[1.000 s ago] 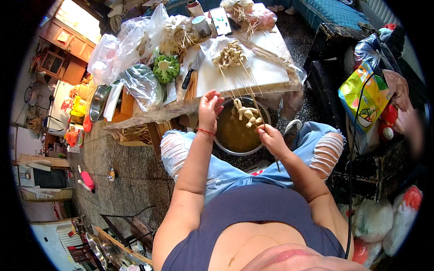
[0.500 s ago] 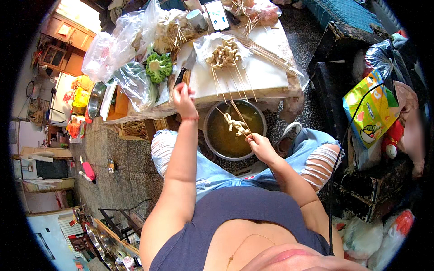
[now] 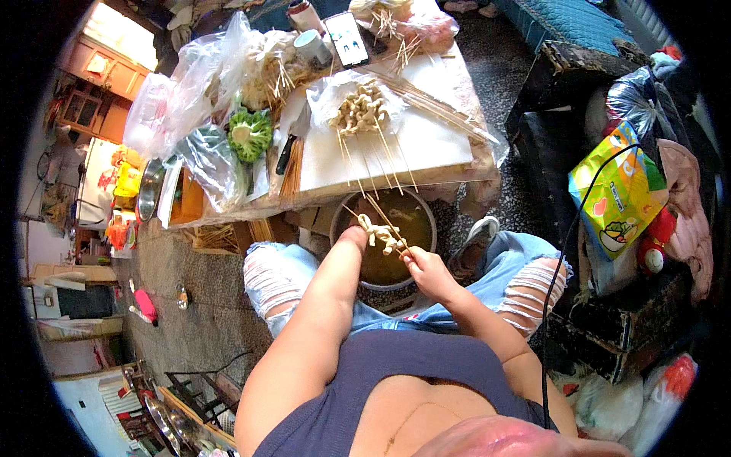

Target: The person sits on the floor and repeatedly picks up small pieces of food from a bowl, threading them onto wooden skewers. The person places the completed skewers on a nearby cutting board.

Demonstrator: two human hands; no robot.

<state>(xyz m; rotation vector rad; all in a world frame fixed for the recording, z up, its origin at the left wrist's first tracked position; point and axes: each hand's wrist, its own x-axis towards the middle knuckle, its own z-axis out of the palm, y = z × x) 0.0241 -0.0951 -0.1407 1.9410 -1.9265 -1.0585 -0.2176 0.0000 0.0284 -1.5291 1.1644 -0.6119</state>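
My right hand (image 3: 426, 270) is closed round the lower ends of thin bamboo skewers. Pale beige knotted pieces, like tofu-skin knots (image 3: 378, 234), are threaded on them, with the sticks pointing up and left. Beneath is a round metal basin (image 3: 435, 238) of murky yellowish-brown liquid, set between my knees. My left hand (image 3: 352, 234) is at the basin's left side, close to the knots; its fingers are hidden. On the white board (image 3: 324, 169) beyond lies a plastic bag of similar beige pieces (image 3: 362, 109), with several skewers jutting towards me.
A black-handled knife (image 3: 287, 154) lies left of the board beside a bundle of skewers (image 3: 292, 179). Farther left are a green broccoli head (image 3: 250, 135) and clear plastic bags (image 3: 213, 68). A phone (image 3: 347, 39) rests at the back. Black furniture (image 3: 560, 164) stands at the right.
My left hand has come down from beside the knife to the basin, near the knots. My right hand still grips the skewers. The whole view has shifted slightly.
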